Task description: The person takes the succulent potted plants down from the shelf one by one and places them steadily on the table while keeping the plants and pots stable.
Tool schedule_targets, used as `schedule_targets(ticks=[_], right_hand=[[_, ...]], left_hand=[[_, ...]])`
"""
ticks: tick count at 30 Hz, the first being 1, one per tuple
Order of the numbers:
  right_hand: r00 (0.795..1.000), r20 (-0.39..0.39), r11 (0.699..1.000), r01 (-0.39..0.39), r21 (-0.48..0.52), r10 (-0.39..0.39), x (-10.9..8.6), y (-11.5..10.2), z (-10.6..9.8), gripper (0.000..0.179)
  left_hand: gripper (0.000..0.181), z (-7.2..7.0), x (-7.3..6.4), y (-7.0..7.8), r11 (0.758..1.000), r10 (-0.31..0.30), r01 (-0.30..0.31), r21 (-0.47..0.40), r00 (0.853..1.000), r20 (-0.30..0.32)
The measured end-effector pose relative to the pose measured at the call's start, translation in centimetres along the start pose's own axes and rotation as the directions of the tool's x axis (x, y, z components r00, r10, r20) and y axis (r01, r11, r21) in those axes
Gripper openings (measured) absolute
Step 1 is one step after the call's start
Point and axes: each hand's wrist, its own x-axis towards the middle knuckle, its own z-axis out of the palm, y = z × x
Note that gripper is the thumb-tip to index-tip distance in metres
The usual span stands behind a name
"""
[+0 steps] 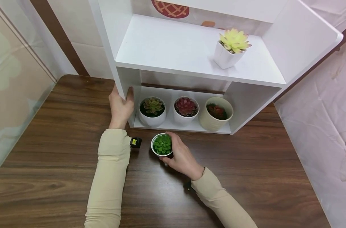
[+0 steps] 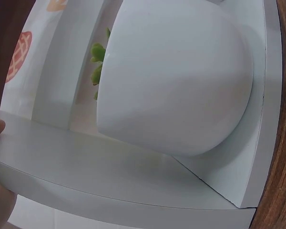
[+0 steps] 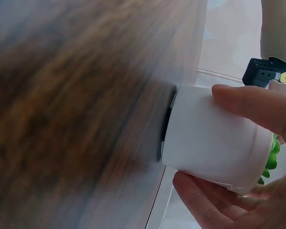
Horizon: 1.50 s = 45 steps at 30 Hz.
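While the side panel point(image 1: 118, 28) of the white shelf point(image 1: 176, 44) is gripped by the left hand point(image 1: 120, 107), the potted green succulent point(image 1: 162, 144) is held roughly upright between thumb and fingers of the right hand point(image 1: 182, 158), at its left. The pot is placed between both hands, nearer the right, with the shelf's lower tier point(image 1: 168, 123) just beyond; whether the counter point(image 1: 233, 171) is touched cannot be told.
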Motion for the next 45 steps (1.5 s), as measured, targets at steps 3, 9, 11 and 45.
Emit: schedule_targets(ticks=[3,9,11,45], right_hand=[[1.000,0.006,1.000,-0.008,0.001,0.008,0.0,0.0,0.0,0.085],[0.999,0.034,1.000,-0.022,-0.002,0.022,-0.1,0.1,-0.2,0.095],[0.999,0.046,1.000,-0.023,-0.007,0.023,-0.2,0.2,-0.4,0.098],[0.978,-0.186,0.984,0.122,0.130,-0.097,-0.9,-2.2,-5.6,0.086]], left_hand=[[0.034,0.0,0.0,0.0,1.000,0.004,-0.004,-0.004,1.000,0.002],[0.034,0.0,-0.1,-0.1,1.000,-0.002,0.002,-0.005,1.000,0.006],[0.034,0.0,-0.1,-0.1,1.000,-0.005,0.005,-0.004,1.000,0.006],[0.035,-0.1,-0.1,0.0,1.000,0.005,-0.005,-0.005,1.000,0.006]])
